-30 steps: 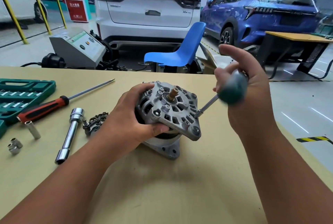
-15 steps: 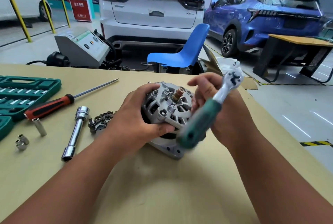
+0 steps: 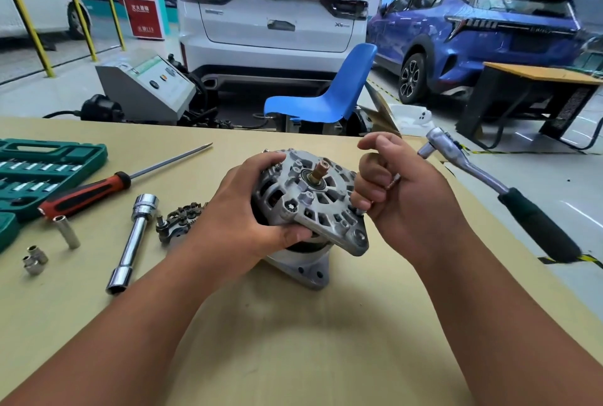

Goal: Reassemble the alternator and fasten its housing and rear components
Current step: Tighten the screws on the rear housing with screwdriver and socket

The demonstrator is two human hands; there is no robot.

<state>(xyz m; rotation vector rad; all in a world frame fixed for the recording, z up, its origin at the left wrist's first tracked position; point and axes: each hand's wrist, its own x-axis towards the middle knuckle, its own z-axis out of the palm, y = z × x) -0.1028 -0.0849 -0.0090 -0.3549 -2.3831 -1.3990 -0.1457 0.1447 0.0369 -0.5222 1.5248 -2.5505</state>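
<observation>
While my left hand [image 3: 257,219] grips the alternator [image 3: 313,206] tilted on the table [image 3: 293,340] and my right hand [image 3: 414,209] pinches a bolt [image 3: 393,181] beside its rim, I fear a crooked start cross-threading it.

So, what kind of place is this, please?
Most likely a car repair workshop: a white car and a blue car stand behind the table, and a green socket set case lies near the alternator.

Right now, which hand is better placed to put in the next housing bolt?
The right hand: it holds a bolt beside the alternator, while the left hand grips and steadies it.
</observation>
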